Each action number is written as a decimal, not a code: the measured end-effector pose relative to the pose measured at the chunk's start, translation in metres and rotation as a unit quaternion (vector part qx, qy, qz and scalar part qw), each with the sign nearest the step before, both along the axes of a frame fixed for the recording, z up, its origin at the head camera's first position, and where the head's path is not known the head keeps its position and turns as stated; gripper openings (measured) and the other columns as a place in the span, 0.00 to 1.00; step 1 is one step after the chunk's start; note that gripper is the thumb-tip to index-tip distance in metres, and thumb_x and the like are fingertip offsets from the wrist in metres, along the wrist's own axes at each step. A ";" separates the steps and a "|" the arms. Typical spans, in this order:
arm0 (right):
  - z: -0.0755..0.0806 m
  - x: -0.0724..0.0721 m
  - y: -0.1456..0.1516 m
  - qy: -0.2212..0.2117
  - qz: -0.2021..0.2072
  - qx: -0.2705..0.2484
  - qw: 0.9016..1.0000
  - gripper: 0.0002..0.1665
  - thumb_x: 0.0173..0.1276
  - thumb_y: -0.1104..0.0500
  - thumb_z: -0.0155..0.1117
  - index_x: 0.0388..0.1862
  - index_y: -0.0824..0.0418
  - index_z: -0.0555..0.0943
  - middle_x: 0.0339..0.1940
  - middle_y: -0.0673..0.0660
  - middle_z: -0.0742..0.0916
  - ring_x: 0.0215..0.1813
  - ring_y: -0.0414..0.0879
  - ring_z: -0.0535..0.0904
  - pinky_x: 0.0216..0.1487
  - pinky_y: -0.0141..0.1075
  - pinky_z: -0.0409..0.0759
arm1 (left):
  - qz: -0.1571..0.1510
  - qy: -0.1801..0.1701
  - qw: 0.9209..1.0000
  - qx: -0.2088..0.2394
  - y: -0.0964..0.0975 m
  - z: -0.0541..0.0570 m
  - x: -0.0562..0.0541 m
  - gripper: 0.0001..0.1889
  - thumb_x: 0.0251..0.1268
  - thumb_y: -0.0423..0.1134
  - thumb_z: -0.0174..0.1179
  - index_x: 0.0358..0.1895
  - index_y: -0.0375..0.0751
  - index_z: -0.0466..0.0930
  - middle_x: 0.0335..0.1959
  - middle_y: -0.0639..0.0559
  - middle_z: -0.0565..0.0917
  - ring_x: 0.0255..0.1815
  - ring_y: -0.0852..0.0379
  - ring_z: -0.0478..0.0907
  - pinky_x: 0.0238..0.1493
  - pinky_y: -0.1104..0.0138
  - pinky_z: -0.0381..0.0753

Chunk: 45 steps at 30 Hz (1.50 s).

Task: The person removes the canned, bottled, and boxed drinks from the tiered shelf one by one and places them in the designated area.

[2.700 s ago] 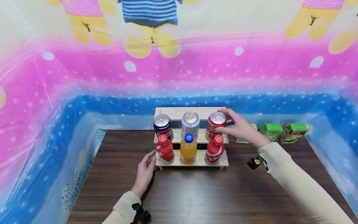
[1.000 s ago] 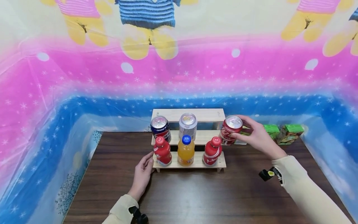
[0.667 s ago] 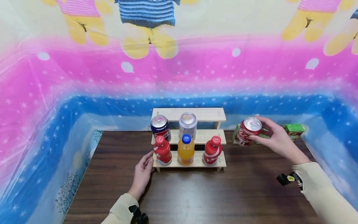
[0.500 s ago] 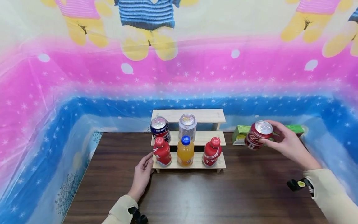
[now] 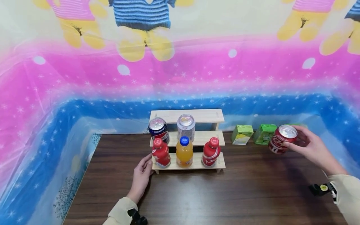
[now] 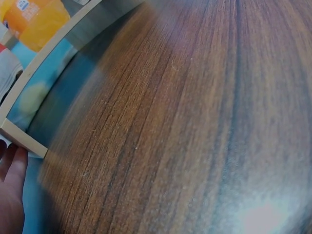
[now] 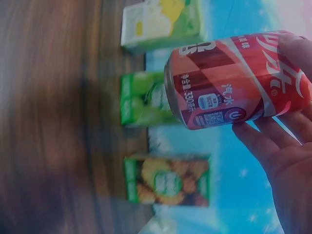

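Note:
A red cola can [image 5: 278, 142] is gripped between the thumb and fingers of my right hand [image 5: 315, 151], right of the wooden rack and in front of the green boxes. The right wrist view shows the can [image 7: 219, 80] lying across the picture, fingers at its lower side. My left hand [image 5: 140, 178] touches the left end of the three-tier wooden rack [image 5: 202, 116], fingers against its lower leg. On the middle tier stand a dark blue can [image 5: 158, 129] and a silver can [image 5: 186, 128]. The bottom tier bears two red bottles [image 5: 211, 153] and an orange juice bottle [image 5: 184, 153].
Small green cartons stand along the back right: one with yellow [image 5: 242, 135], a plain green one [image 5: 262, 134], and one with brown pictures [image 7: 168, 180], mostly hidden in the head view. A patterned cloth [image 5: 197, 75] rises behind the dark wooden table [image 5: 197, 197].
My right hand has lifted the cola can off the rack's middle tier and carried it rightward past the first cartons. My left hand stays at the rack's left end.

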State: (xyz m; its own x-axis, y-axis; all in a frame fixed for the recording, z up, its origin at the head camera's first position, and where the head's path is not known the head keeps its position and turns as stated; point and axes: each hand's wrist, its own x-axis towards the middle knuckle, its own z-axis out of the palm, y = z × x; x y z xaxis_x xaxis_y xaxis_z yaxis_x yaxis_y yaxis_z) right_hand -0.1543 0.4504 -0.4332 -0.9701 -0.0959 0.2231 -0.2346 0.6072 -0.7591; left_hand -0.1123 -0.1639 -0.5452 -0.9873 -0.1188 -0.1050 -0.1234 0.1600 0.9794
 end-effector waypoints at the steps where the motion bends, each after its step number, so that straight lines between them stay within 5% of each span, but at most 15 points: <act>1: -0.002 0.000 0.005 -0.004 0.000 -0.003 1.000 0.39 0.63 0.70 0.77 0.72 0.67 0.71 0.54 0.30 0.80 0.53 0.18 0.77 0.46 0.16 0.79 | 0.000 0.000 1.000 -0.001 0.000 0.000 0.000 0.22 0.85 0.38 0.51 0.76 0.40 0.71 0.71 0.38 0.77 0.67 0.47 0.77 0.59 0.61 0.85; 12: -0.025 0.005 0.046 -0.044 -0.030 0.009 0.999 0.43 0.67 0.63 0.76 0.75 0.71 0.65 0.56 0.26 0.73 0.52 0.12 0.69 0.44 0.14 0.77 | 0.005 -0.006 1.000 -0.001 0.000 0.002 -0.001 0.22 0.85 0.38 0.50 0.76 0.43 0.72 0.69 0.39 0.79 0.59 0.64 0.79 0.53 0.69 0.85; 23: -0.055 -0.004 0.072 -0.053 -0.051 0.013 0.997 0.49 0.69 0.61 0.75 0.80 0.71 0.59 0.55 0.24 0.71 0.50 0.12 0.67 0.45 0.13 0.75 | 0.008 -0.005 1.000 -0.001 -0.001 0.000 0.001 0.21 0.85 0.38 0.49 0.75 0.44 0.72 0.68 0.40 0.80 0.59 0.64 0.79 0.53 0.70 0.85; 31: -0.064 -0.006 0.077 -0.080 -0.061 -0.003 0.995 0.50 0.71 0.61 0.73 0.81 0.71 0.54 0.56 0.30 0.73 0.51 0.14 0.68 0.46 0.13 0.75 | 0.008 0.001 1.000 0.011 0.000 -0.002 0.000 0.21 0.85 0.36 0.50 0.75 0.42 0.72 0.70 0.40 0.78 0.65 0.56 0.78 0.53 0.70 0.85; 36: -0.062 -0.004 0.082 -0.103 -0.056 0.006 0.993 0.46 0.74 0.57 0.71 0.80 0.67 0.56 0.67 0.47 0.75 0.57 0.18 0.70 0.47 0.13 0.74 | 0.010 0.004 1.000 0.008 0.001 -0.003 0.001 0.21 0.85 0.36 0.50 0.75 0.41 0.72 0.69 0.38 0.79 0.63 0.59 0.79 0.52 0.70 0.86; 41: -0.066 -0.008 0.090 -0.097 -0.044 0.000 0.994 0.39 0.74 0.60 0.69 0.77 0.60 0.61 0.59 0.32 0.75 0.53 0.15 0.70 0.44 0.15 0.76 | 0.013 -0.002 1.000 0.006 0.001 -0.002 0.001 0.21 0.85 0.37 0.50 0.75 0.42 0.72 0.68 0.39 0.80 0.59 0.66 0.79 0.51 0.71 0.85; 43: -0.065 -0.011 0.092 -0.096 -0.048 0.022 0.994 0.41 0.74 0.59 0.70 0.78 0.65 0.61 0.61 0.42 0.78 0.55 0.23 0.76 0.42 0.16 0.77 | 0.013 -0.003 1.000 0.004 0.001 -0.001 0.001 0.21 0.85 0.37 0.50 0.75 0.42 0.72 0.68 0.39 0.80 0.58 0.66 0.79 0.51 0.71 0.85; 45: -0.064 -0.014 0.091 -0.100 -0.055 0.056 0.992 0.44 0.74 0.56 0.70 0.79 0.70 0.58 0.65 0.60 0.78 0.59 0.43 0.82 0.38 0.16 0.76 | 0.015 -0.005 1.000 0.004 0.001 -0.001 0.000 0.21 0.85 0.37 0.50 0.75 0.43 0.72 0.68 0.39 0.80 0.58 0.66 0.79 0.51 0.71 0.86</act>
State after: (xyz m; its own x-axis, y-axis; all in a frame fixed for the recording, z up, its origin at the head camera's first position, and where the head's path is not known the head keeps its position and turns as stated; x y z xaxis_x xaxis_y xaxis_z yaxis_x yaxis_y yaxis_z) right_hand -0.1678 0.5418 -0.4968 -0.9998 0.0004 0.0195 -0.0135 0.7043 -0.7098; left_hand -0.1118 -0.1631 -0.5459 -0.9823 -0.1476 -0.1157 -0.1376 0.1484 0.9793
